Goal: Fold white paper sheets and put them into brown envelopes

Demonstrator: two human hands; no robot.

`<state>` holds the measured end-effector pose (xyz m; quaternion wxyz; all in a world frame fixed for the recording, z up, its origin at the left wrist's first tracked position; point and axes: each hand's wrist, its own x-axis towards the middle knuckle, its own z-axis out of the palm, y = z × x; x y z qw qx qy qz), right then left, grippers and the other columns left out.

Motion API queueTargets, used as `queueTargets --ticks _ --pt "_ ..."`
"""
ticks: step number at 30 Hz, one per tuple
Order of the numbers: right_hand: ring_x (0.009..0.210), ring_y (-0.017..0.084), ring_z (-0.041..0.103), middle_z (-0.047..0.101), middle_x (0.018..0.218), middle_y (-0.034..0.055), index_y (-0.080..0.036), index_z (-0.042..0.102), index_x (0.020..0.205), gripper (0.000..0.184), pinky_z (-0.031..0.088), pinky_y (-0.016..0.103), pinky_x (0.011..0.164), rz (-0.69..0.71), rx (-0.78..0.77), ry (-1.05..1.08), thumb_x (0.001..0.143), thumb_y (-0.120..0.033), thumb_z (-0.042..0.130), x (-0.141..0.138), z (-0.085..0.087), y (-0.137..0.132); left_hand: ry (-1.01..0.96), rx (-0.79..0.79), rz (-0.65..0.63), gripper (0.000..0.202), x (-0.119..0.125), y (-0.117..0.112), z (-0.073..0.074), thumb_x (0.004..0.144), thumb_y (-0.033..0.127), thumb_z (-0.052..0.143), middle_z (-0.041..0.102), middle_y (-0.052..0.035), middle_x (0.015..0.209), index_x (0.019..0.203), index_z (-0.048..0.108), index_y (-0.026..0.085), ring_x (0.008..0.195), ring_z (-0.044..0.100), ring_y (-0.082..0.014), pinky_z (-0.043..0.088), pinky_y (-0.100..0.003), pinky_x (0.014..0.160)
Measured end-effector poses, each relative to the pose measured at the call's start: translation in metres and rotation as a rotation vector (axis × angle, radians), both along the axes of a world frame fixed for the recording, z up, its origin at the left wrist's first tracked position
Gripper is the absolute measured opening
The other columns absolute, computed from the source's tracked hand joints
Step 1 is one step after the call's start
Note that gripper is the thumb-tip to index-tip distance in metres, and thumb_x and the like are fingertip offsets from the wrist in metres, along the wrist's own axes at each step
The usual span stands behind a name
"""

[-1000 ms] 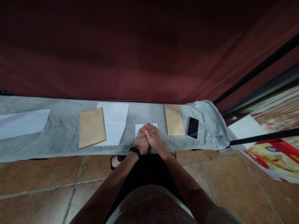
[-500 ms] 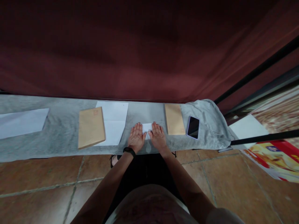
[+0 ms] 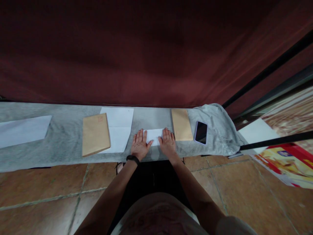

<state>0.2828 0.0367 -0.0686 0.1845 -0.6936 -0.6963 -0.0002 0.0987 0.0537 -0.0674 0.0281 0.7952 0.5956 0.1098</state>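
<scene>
A folded strip of white paper (image 3: 155,137) lies on the grey cloth in front of me, its long side running left to right. My left hand (image 3: 141,145) rests flat over the strip's left end, fingers stretched away from me and thumb pointing inward. Over the right end lies my right hand (image 3: 167,143), also flat with its fingers extended. The middle of the strip shows between the two thumbs; its ends are hidden under my palms and fingers.
Left of my hands, a brown envelope (image 3: 96,135) partly covers a creased white sheet (image 3: 121,130). More white paper (image 3: 24,131) lies farther left. To the right are another brown envelope (image 3: 182,125) and a phone (image 3: 201,133). A dark red curtain (image 3: 146,58) hangs behind the cloth-covered surface (image 3: 66,143).
My hands have slid apart along the paper strip, the left one moving left and the right one slightly right. More of the strip's middle now shows.
</scene>
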Motion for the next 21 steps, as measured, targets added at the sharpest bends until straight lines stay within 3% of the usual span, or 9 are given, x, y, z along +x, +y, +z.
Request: queueTargets --ticks 3,6,9,12,21 --pt "0.146 0.032 0.035 0.035 0.157 0.0238 -0.003 0.03 0.154 0.06 0.028 0.056 0.117 -0.028 0.001 0.034 0.105 -0.037 0.036 -0.009 0.005 0.0 0.011 -0.017 0.003 0.074 0.001 0.0 0.001 0.099 0.059 0.032 0.023 -0.0188 0.164 0.156 0.031 0.012 0.153 0.017 -0.0311 0.019 -0.052 0.122" --pt "0.148 0.03 0.032 0.032 0.16 0.0203 -0.006 0.029 0.155 0.06 0.027 0.053 0.12 0.08 -0.013 0.043 0.105 -0.038 0.037 -0.026 0.009 -0.003 0.006 -0.043 -0.002 0.069 0.001 0.0 0.003 0.098 0.053 0.037 0.021 -0.0163 0.165 0.156 0.032 0.015 0.153 0.016 -0.0315 0.019 -0.054 0.122" --pt "0.148 0.025 0.033 0.036 0.159 0.0155 -0.009 0.033 0.154 0.058 0.027 0.045 0.122 0.214 -0.026 0.027 0.105 -0.038 0.037 -0.045 0.009 -0.006 -0.016 -0.072 -0.009 0.061 0.0 0.0 0.005 0.098 0.037 0.038 0.02 -0.013 0.166 0.155 0.033 0.017 0.154 0.014 -0.0293 0.018 -0.052 0.123" --pt "0.147 0.024 0.035 0.039 0.157 0.015 -0.01 0.034 0.154 0.058 0.028 0.044 0.122 0.214 -0.025 0.018 0.104 -0.039 0.038 -0.053 0.005 -0.009 -0.028 -0.087 -0.008 0.059 -0.001 -0.001 0.006 0.097 0.029 0.037 0.019 -0.012 0.166 0.155 0.036 0.018 0.154 0.014 -0.0282 0.017 -0.05 0.123" --pt "0.148 0.029 0.033 0.037 0.157 0.0185 -0.006 0.032 0.154 0.059 0.029 0.051 0.12 0.15 0.02 0.005 0.104 -0.037 0.039 -0.021 -0.003 -0.014 0.005 -0.043 -0.01 0.071 0.0 0.001 0.003 0.098 0.056 0.037 0.02 -0.0177 0.165 0.155 0.033 0.014 0.153 0.017 -0.0322 0.019 -0.053 0.122"
